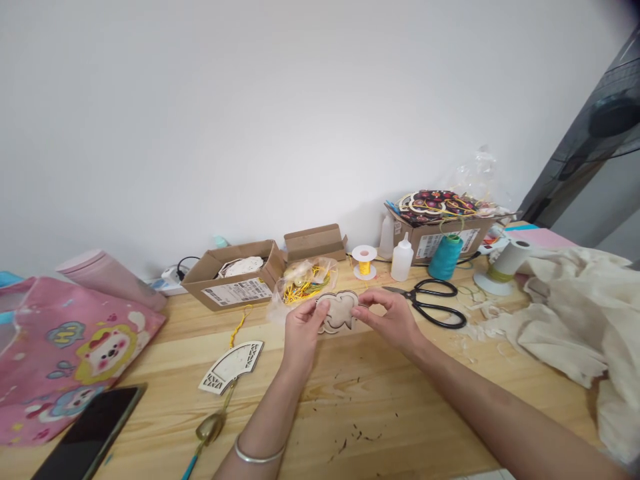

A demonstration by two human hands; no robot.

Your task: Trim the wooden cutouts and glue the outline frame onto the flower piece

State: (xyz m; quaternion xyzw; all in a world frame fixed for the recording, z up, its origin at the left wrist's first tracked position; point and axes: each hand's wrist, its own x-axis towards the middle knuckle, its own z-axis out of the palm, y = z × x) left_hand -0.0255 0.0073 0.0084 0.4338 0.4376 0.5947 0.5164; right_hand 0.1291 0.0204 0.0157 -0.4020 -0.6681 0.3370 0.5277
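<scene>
Both hands hold a pale wooden cloud-shaped cutout (339,308) just above the wooden table (380,393). My left hand (303,328) pinches its left edge with thumb and fingers closed. Pinching the right edge is my right hand (391,313), fingers curled. A silver bangle sits on the left wrist. Behind the cutout lies a clear plastic bag of yellow cords (303,283). Black scissors (434,301) lie just right of the right hand.
A fan-shaped wooden cutout (233,365) and brush lie at front left, beside a phone (93,432) and pink bag (55,353). Open cardboard boxes (235,273) line the wall, with a glue bottle (401,259), yellow spool, teal thread cone (445,257). Cream cloth (580,313) fills the right.
</scene>
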